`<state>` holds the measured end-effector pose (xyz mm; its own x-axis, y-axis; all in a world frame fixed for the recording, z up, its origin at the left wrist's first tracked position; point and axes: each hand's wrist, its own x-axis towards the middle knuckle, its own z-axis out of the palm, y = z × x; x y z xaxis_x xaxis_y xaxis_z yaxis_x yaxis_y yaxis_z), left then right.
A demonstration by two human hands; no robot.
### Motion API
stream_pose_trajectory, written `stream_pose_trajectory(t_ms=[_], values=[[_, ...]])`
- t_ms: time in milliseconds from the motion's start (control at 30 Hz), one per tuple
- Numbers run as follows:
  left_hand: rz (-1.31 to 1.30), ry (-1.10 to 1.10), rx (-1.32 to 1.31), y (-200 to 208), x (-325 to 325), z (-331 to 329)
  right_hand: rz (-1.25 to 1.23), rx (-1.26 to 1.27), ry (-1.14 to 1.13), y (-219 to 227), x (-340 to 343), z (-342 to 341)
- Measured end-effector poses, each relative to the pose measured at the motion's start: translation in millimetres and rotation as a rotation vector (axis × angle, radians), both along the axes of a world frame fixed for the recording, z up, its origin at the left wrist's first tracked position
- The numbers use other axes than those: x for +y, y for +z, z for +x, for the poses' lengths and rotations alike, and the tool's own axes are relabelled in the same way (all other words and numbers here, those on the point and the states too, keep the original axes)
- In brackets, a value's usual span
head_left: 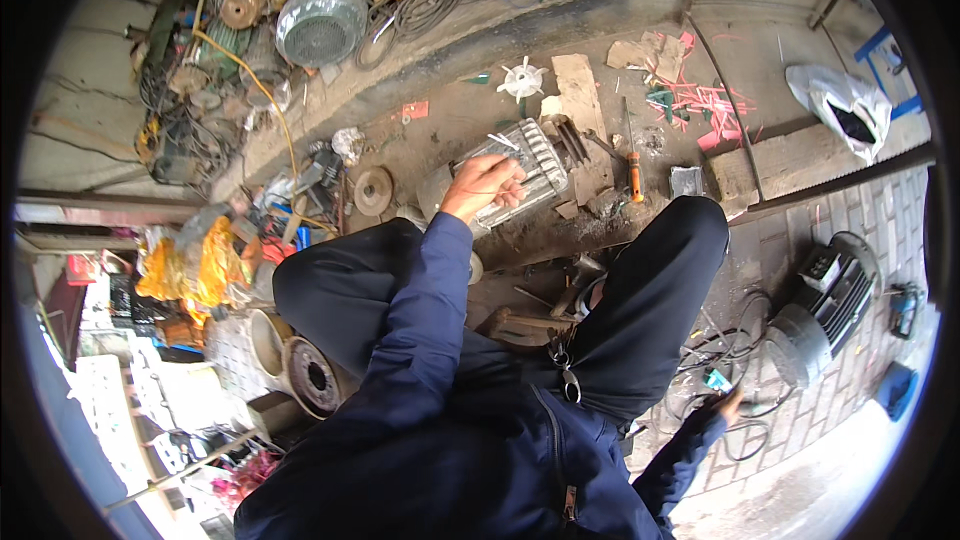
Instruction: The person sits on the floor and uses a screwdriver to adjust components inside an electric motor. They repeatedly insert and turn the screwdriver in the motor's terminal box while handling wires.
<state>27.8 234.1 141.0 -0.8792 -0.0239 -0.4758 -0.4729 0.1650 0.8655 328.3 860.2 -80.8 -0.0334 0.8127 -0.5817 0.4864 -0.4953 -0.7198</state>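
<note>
My left hand [484, 186] is closed, its fingers curled in over a finned grey metal motor housing [540, 165]. Thin pale strips [503, 141] show just beyond the knuckles, and a fine dark line runs by the fingers; what they grip is too small to make out. Low on the right, my right hand [733, 406] reaches down to the paved ground beside a small teal-and-white item [717, 380] and loops of black cable [742, 345]. Its fingers are partly hidden, so whether it holds anything does not show.
An orange-handled screwdriver [634, 178], a white fan wheel [522, 80] and pink strips [705, 105] lie on the work surface. A grey electric motor [825, 305] stands on the paving at right. Motors and cables [440, 5] are heaped at the back. A metal-rimmed drum [312, 377] sits at left.
</note>
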Motion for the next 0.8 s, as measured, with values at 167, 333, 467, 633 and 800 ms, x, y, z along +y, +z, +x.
stream_pose_trajectory(t_ms=[167, 333, 467, 633, 800], values=[[-0.072, 0.048, 0.157, -3, -6, -3, 0.250, 0.764, 1.033, 208, -144, -245], [-0.187, 0.167, 0.316, -8, -21, 2, 0.208, 0.643, 1.622, 216, -384, -322], [-0.064, 0.221, 0.335, -26, -25, 9, 0.639, 0.513, 1.760, 166, -458, -335], [0.377, 0.219, 0.346, -46, -33, 29, 0.394, 0.452, 1.675, 158, -460, -363], [0.532, 0.367, 0.282, -63, -33, 28, 0.243, 0.524, 1.614, 169, -468, -401]])
